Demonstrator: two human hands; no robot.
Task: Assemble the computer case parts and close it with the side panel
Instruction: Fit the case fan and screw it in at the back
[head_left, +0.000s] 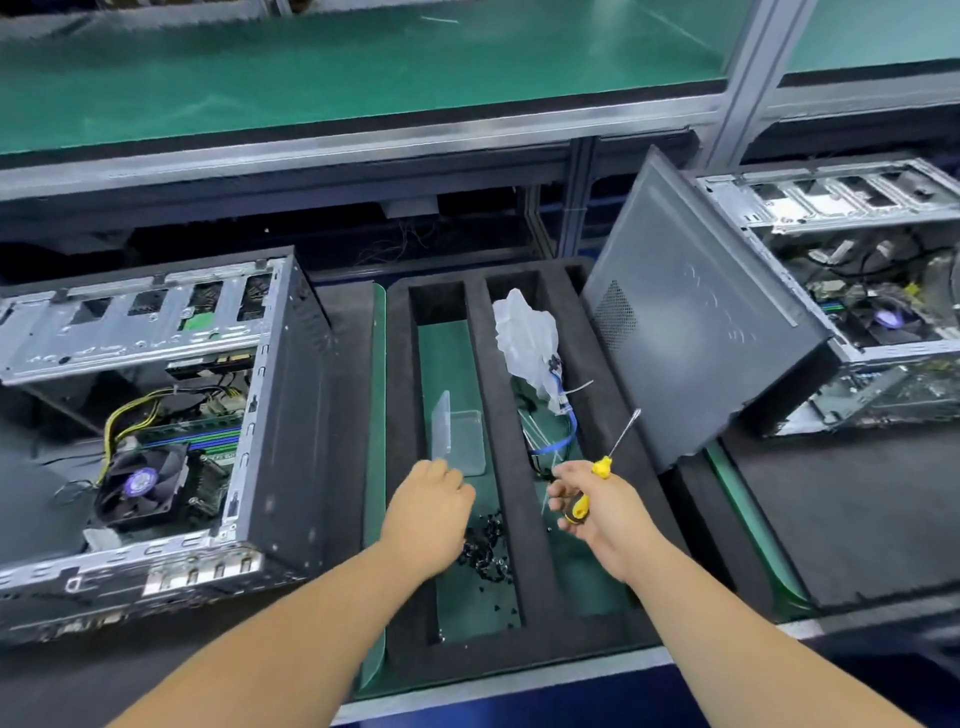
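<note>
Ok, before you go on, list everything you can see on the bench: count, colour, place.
open computer case: one, black and silver, left of the tray
second open case: one, silver frame, far right
side panel: one, dark grey, tilted against the second case
foam tray: one, black, centre, two long slots
screws: a loose pile, black, left slot
clear plastic box: one, lid up, left slot
plastic bag: one, translucent, right slot
cables: blue and black, right slot
screwdriver: one, yellow and black handle
left hand: over the screws, fingers hidden
right hand: grips the screwdriver
</note>
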